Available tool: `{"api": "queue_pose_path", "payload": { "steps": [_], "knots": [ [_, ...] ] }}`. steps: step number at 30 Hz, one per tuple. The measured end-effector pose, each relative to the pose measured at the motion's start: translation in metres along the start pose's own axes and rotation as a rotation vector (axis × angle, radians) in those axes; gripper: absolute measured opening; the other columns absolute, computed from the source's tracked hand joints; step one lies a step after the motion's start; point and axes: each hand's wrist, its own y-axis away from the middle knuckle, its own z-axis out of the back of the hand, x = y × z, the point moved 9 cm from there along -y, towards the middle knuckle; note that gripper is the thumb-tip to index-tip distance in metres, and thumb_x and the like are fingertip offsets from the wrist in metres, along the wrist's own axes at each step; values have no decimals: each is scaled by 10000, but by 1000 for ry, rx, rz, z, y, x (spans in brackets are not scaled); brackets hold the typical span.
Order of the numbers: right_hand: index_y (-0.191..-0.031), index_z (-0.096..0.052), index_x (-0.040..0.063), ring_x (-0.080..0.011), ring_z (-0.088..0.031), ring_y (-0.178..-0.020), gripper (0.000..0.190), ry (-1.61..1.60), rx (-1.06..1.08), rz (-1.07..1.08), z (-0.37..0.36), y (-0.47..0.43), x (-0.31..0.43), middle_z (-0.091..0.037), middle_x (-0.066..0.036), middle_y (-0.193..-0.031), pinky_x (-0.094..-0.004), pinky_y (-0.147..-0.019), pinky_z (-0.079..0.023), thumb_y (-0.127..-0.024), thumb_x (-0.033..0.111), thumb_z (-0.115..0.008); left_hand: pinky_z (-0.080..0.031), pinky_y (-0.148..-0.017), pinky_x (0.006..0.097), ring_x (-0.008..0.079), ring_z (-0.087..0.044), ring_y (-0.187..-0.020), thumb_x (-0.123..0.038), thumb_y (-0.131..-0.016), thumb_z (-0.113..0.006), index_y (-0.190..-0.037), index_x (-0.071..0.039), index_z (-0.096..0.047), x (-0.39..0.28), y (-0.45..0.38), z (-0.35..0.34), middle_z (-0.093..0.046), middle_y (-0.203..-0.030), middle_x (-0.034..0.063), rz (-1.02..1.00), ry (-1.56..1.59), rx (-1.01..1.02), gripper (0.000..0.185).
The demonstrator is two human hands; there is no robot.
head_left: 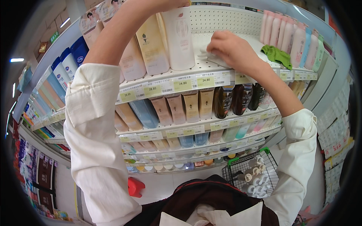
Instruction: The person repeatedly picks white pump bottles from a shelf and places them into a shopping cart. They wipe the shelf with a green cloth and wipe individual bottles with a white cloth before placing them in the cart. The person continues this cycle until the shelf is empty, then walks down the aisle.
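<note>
My left hand (176, 2) is at the top edge of the picture, mostly cut off, by the top of a tall white-and-pale-pink bottle (181, 42). Whether its fingers grip that bottle is out of sight. Beside it stand a yellow-and-pink bottle (154, 48) and a pink one (131, 60) on the upper shelf. Farther right, my right hand (230, 50) is curled over a small white object (217, 60) low on the shelf board (199, 42). Its fingers partly hide the object, so I cannot tell its kind.
A green cloth (277, 56) lies by several pink bottles (282, 36) at right. Price labels (182, 82) line the shelf edge, above lower rows with tubes (191, 107) and dark bottles (223, 101). Down right is a wire basket (271, 161) with several pump bottles; a red object (135, 187) is on the floor.
</note>
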Motion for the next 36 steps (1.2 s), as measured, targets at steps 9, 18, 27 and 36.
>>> {"api": "queue_pose_path", "payload": {
  "steps": [9,18,27,36],
  "knots": [
    [-1175,-588,32,-259,-622,-902,289,-569,-363,-291,4,-44,-21,-639,-144,-1037,-350,-812,-487,-935,193,-597,-529,-728,362,245,-700,-778,-121,-872,-592,-1106,-29,-712,21,-15,-13,-731,-874,158,20,389,113,279],
    [-991,-638,25,-299,-635,-890,119,-243,-529,55,58,-19,41,-651,-105,-962,-362,-773,-507,-874,46,-640,-537,-704,340,191,-688,-731,-88,-850,-624,-1097,-6,-715,23,-19,-11,-729,-814,148,-67,551,113,276],
    [-855,-667,75,-211,-586,-929,134,388,-567,366,36,-72,96,-600,0,-916,-318,-730,-543,-725,70,-634,-548,-767,313,185,-701,-814,-102,-786,-710,-1096,28,-705,26,-28,-11,-750,-938,165,-147,565,84,336],
    [-923,-665,58,-282,-634,-923,183,116,47,161,-18,-28,95,-649,-75,-933,-393,-726,-562,-750,8,-632,-551,-755,322,224,-705,-795,-77,-763,-694,-1057,8,-730,12,-42,-13,-749,-915,165,-153,496,76,308]
  ]
}}
